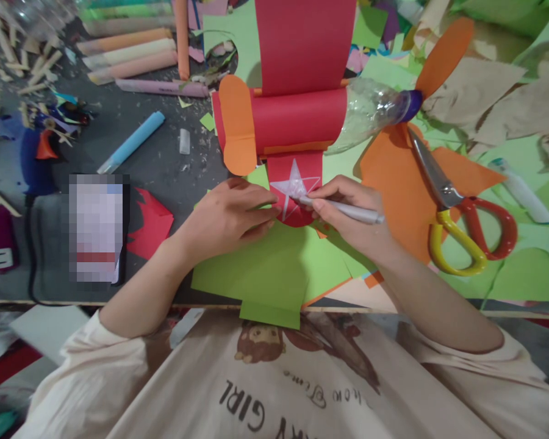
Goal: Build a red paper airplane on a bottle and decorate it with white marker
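Note:
My right hand [348, 207] is closed round a silver-grey marker [354, 211], its tip on a star [296, 185] drawn in silver on red paper. Part of the star is coloured in; other points are only outlined. That red paper is the near wing [313, 163] of a toy plane [302, 119], made from a clear bottle wrapped in red paper. An orange paper tail piece [238, 122] and an orange propeller blade [446, 58] are on it. My left hand [238, 210] lies with fingers stretched out, fingertips at the wing's left edge.
Scissors [448, 195] with red and yellow handles lie at right on orange paper [388, 183]. At left are a phone [98, 231], a light-blue marker [132, 143], a blue glue gun [34, 158] and red paper scraps [150, 222]. Several markers [128, 55] lie at the back. Green paper [256, 262] sits under the plane.

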Demonstrator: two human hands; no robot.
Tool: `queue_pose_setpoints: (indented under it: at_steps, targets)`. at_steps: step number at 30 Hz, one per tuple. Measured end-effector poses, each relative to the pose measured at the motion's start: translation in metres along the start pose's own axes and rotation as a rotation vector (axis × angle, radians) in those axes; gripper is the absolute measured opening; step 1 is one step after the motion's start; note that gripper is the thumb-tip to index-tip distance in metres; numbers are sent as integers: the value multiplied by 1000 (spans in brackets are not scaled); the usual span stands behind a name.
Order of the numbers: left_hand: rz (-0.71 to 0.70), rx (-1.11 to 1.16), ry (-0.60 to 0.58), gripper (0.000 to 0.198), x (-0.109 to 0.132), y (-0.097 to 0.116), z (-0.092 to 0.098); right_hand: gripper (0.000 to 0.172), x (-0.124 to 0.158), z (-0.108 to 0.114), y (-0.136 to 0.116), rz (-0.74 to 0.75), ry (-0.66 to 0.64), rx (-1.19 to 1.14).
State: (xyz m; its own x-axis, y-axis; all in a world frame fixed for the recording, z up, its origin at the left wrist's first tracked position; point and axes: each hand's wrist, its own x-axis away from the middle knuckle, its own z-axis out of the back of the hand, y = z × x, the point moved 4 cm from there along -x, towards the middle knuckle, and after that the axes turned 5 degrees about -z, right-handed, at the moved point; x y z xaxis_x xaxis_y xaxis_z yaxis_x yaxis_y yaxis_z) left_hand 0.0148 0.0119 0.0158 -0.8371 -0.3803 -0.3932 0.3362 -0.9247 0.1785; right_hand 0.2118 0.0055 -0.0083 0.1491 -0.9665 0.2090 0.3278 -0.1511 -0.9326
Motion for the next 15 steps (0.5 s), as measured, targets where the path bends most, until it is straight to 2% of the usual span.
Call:
queue_pose_setpoints:
  at_steps: [3, 8, 13, 15]
  targets:
    - [2, 0, -2, 18, 0, 0, 0, 21, -1, 0, -1, 3, -10, 25]
    - [-8, 8, -19, 16, 1, -1, -1, 25, 0, -3, -1, 28, -159, 10]
    - [2, 3, 10, 17, 1, -1, -1, 17, 1, 0, -1, -3, -21, -25]
    - [-5, -4, 9, 16, 1, -1, -1, 15, 1, 1, -2, 3, -7, -13]
